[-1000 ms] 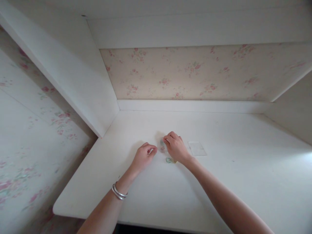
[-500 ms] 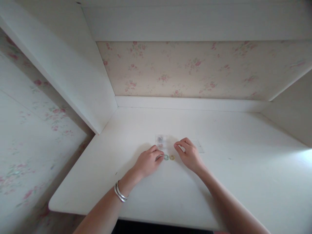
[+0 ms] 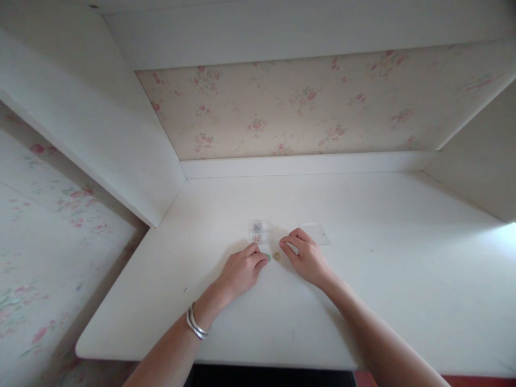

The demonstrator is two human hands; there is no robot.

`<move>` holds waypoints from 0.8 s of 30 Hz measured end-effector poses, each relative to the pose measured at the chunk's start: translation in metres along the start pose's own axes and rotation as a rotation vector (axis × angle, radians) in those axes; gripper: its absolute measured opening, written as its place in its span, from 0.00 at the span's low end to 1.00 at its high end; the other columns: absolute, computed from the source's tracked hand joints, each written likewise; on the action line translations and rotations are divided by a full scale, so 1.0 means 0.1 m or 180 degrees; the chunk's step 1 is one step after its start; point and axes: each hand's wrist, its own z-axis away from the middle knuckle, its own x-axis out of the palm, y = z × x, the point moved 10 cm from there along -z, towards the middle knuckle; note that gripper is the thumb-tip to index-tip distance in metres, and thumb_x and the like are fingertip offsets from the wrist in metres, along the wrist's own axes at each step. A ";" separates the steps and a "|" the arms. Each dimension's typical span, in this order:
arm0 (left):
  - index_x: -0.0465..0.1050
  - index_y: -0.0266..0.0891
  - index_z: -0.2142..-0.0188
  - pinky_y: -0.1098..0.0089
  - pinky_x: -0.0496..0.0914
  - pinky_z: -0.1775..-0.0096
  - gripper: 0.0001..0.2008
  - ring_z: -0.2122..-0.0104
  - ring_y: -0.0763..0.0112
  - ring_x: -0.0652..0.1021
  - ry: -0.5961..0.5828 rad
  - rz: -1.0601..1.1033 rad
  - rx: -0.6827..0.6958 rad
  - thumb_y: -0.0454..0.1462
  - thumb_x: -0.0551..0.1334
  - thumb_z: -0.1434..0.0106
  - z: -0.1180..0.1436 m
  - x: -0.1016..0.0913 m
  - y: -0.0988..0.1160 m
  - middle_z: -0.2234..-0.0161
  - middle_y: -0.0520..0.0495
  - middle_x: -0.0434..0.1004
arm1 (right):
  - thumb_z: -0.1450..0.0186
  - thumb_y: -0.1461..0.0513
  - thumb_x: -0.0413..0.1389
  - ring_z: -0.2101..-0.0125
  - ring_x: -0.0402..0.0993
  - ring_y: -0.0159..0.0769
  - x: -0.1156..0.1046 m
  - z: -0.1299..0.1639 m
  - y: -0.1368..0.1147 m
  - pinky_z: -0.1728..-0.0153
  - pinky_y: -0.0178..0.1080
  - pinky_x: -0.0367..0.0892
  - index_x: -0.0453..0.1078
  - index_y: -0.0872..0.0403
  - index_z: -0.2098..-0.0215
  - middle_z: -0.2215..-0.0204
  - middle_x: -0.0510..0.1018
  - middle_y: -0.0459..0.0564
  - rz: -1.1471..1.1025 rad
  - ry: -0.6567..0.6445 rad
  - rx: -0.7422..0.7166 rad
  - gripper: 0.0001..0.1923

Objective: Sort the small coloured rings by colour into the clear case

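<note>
White counter (image 3: pixel 363 279) set in a white alcove, floral wallpaper (image 3: pixel 306 102) behind and on the wall at left. Left hand (image 3: pixel 241 271), bangles at wrist, grip pinched narrow on a green ring (image 3: pixel 267 258). Yellow ring (image 3: pixel 277 256) lies just beside it, between both hands. Right hand (image 3: pixel 307 258) rests curled, grip loosely narrow, holding nothing. Small clear box (image 3: pixel 260 230) just behind, clear lid (image 3: pixel 315 234) near the right hand

A big white table (image 3: pixel 363 279) fills the corner, up against the flowery wall. Near its middle sits a small clear box (image 3: pixel 260 232) with tiny things inside. A flat clear lid (image 3: pixel 315 234) lies to its right. A little yellow ring (image 3: pixel 277 256) lies just in front of the box.
</note>
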 end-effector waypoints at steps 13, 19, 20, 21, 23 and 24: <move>0.72 0.43 0.63 0.72 0.67 0.64 0.10 0.67 0.72 0.74 -0.0078 0.0109 -0.0083 0.37 0.52 0.34 -0.01 0.05 0.01 0.63 0.50 0.71 | 0.35 0.63 0.50 0.66 0.67 0.33 0.14 0.03 -0.13 0.63 0.37 0.64 0.72 0.52 0.65 0.68 0.69 0.49 0.0276 -0.0328 -0.0224 0.08; 0.72 0.39 0.66 0.74 0.67 0.64 0.10 0.68 0.74 0.72 0.0233 0.0931 -0.0206 0.38 0.53 0.34 -0.03 -0.09 -0.09 0.66 0.49 0.69 | 0.35 0.62 0.50 0.66 0.66 0.34 0.15 0.06 -0.19 0.62 0.37 0.61 0.72 0.52 0.64 0.68 0.70 0.49 0.0349 -0.0412 -0.0321 0.08; 0.72 0.39 0.66 0.74 0.67 0.65 0.11 0.68 0.74 0.72 0.0316 0.0998 -0.0232 0.39 0.53 0.34 -0.04 -0.14 -0.11 0.67 0.49 0.69 | 0.35 0.62 0.50 0.66 0.65 0.34 0.17 0.07 -0.22 0.62 0.37 0.60 0.72 0.52 0.64 0.68 0.70 0.49 0.0399 -0.0464 -0.0360 0.08; 0.72 0.39 0.66 0.74 0.67 0.65 0.11 0.69 0.74 0.72 0.0399 0.1035 -0.0260 0.39 0.53 0.34 -0.05 -0.18 -0.14 0.67 0.49 0.69 | 0.35 0.62 0.50 0.65 0.65 0.34 0.19 0.08 -0.26 0.62 0.38 0.59 0.72 0.52 0.65 0.68 0.70 0.49 0.0459 -0.0523 -0.0408 0.08; 0.72 0.39 0.65 0.74 0.67 0.66 0.10 0.70 0.74 0.71 0.0543 0.1030 -0.0298 0.40 0.54 0.34 -0.08 -0.27 -0.17 0.67 0.49 0.69 | 0.35 0.61 0.51 0.65 0.64 0.34 0.25 0.11 -0.35 0.62 0.38 0.56 0.72 0.51 0.64 0.67 0.70 0.49 0.0594 -0.0650 -0.0521 0.08; 0.72 0.39 0.64 0.73 0.67 0.66 0.11 0.70 0.74 0.71 0.0592 0.1001 -0.0297 0.40 0.54 0.34 -0.10 -0.31 -0.18 0.67 0.49 0.69 | 0.35 0.61 0.51 0.65 0.63 0.34 0.28 0.12 -0.39 0.62 0.38 0.55 0.72 0.51 0.64 0.67 0.70 0.49 0.0664 -0.0714 -0.0580 0.08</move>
